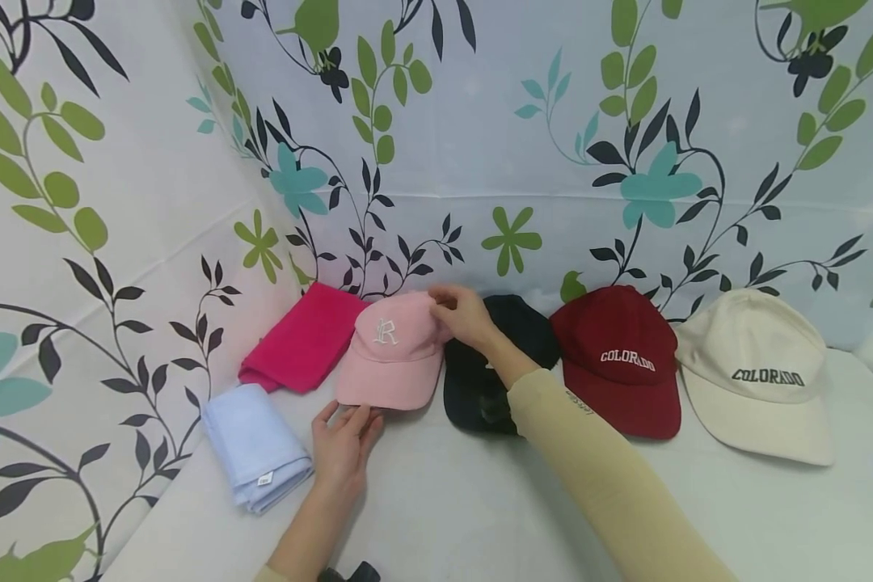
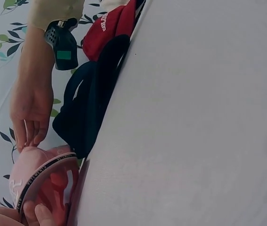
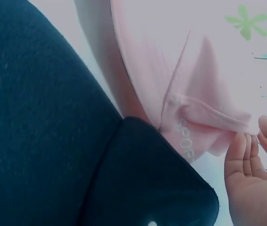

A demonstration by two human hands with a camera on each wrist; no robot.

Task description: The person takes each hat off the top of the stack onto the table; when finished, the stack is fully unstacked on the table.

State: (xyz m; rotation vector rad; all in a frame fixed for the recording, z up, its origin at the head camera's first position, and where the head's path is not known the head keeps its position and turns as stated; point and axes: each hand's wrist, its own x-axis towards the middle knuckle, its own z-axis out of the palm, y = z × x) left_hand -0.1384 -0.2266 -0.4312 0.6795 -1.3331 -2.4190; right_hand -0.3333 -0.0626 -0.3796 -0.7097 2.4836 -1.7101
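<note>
A pink baseball cap (image 1: 396, 356) with a white embroidered R lies between my two hands in the head view. My left hand (image 1: 342, 449) holds its brim from the front, fingers under the edge and partly hidden. From the right, my right hand (image 1: 467, 319) reaches over a black cap (image 1: 473, 388) to the pink cap's upper right side. In the right wrist view, the right hand (image 3: 255, 174) pinches a fold of the pink fabric (image 3: 213, 113) between thumb and fingers. The left wrist view shows the cap's pink underside (image 2: 53, 188) and black lettered inner band.
Right of the black cap, a dark red Colorado cap (image 1: 618, 364) and a cream Colorado cap (image 1: 757, 372) continue the row. On the left lie a folded magenta cloth (image 1: 301, 339) and a folded light blue cloth (image 1: 255, 453). A leaf-patterned curtain (image 1: 444, 162) hangs behind the white table (image 1: 466, 501).
</note>
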